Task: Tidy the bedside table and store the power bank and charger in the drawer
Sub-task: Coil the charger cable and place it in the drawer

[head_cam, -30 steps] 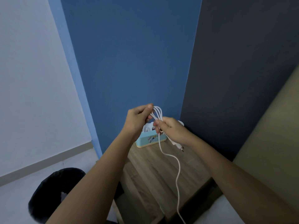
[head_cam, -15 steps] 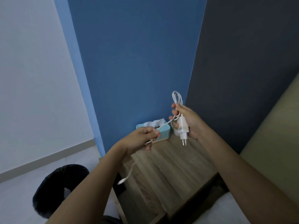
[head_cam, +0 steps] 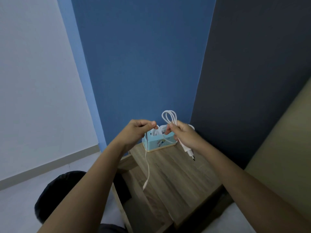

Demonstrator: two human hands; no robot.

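My right hand (head_cam: 183, 134) grips the white charger (head_cam: 189, 150), its plug pins pointing down, together with several loops of its white cable (head_cam: 169, 116) sticking up above my fingers. My left hand (head_cam: 138, 130) pinches the same cable a little to the left. From that pinch the loose end (head_cam: 146, 174) hangs down over the wooden bedside table (head_cam: 176, 179). Both hands hover above the table's back edge. No power bank or drawer front shows.
A light blue tissue box (head_cam: 159, 143) stands at the back of the table against the blue wall, partly hidden by my hands. A dark round bin (head_cam: 55, 194) sits on the floor to the left. A bed edge lies at the right.
My left hand has risen from low over the table up close to my right hand, drawing the cable's free length up. The loops still stick up from my right hand.
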